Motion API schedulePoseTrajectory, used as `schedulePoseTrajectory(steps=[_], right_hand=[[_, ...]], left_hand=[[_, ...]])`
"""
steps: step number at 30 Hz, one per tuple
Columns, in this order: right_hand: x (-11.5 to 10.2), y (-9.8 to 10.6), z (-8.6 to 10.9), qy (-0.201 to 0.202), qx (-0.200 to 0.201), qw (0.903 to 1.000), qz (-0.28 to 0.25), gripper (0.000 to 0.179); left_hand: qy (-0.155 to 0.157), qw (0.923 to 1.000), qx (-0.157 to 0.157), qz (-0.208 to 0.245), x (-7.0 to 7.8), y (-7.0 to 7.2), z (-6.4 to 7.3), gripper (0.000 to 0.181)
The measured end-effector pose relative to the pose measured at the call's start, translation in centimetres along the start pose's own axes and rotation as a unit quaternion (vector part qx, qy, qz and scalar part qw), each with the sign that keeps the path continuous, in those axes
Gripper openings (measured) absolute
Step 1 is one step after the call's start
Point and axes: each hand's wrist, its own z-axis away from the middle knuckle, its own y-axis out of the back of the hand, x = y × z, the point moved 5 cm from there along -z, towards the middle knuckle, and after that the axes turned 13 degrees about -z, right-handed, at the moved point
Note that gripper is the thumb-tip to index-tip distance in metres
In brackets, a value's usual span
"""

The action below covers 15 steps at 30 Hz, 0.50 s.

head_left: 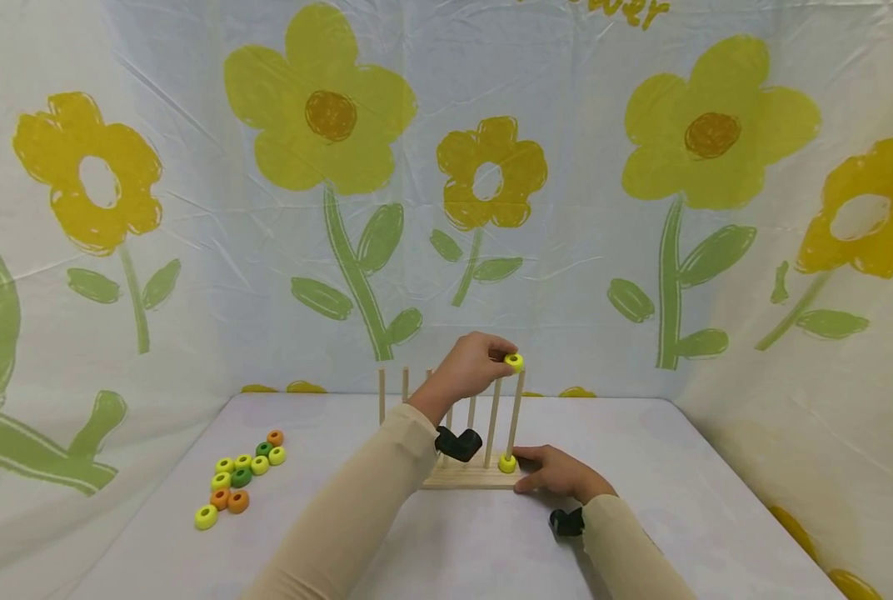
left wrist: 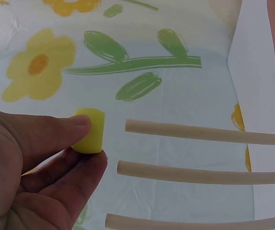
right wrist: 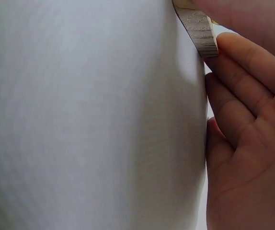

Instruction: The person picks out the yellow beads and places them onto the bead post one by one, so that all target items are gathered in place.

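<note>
My left hand point(head_left: 471, 367) pinches a yellow wooden bead point(left wrist: 93, 132) between thumb and fingers. In the left wrist view, a small gap separates this bead from the tip of the nearest peg point(left wrist: 200, 132). The pegs rise from a light wooden peg rack point(head_left: 469, 477), partly hidden by my left forearm. Another yellow bead point(head_left: 507, 464) sits low on the rightmost peg, at the base. My right hand point(head_left: 561, 472) holds the right end of the rack, thumb at the front and index finger behind; the right wrist view shows fingers touching the wooden end point(right wrist: 202, 33).
On the left of the white table point(head_left: 326, 533) lie several loose beads: yellow point(head_left: 206, 517), green point(head_left: 241, 477) and orange point(head_left: 238, 501). A flower-printed cloth point(head_left: 551, 283) hangs behind and at both sides. Black wrist straps or mounts point(head_left: 459, 444) show at both wrists.
</note>
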Motion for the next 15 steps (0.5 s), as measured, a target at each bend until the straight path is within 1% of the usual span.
schedulePoseTrajectory(steps=[10, 15], right_hand=[[-0.2, -0.1, 0.2, 0.019, -0.004, 0.9998, 0.005, 0.071], [-0.1, 0.0, 0.1, 0.011, -0.006, 0.9999, 0.000, 0.072]], left_hand=[[0.005, 1.0000, -0.004, -0.001, 0.3, -0.3, -1.1, 0.036], [0.000, 1.0000, -0.007, -0.006, 0.5, -0.6, -1.5, 0.035]])
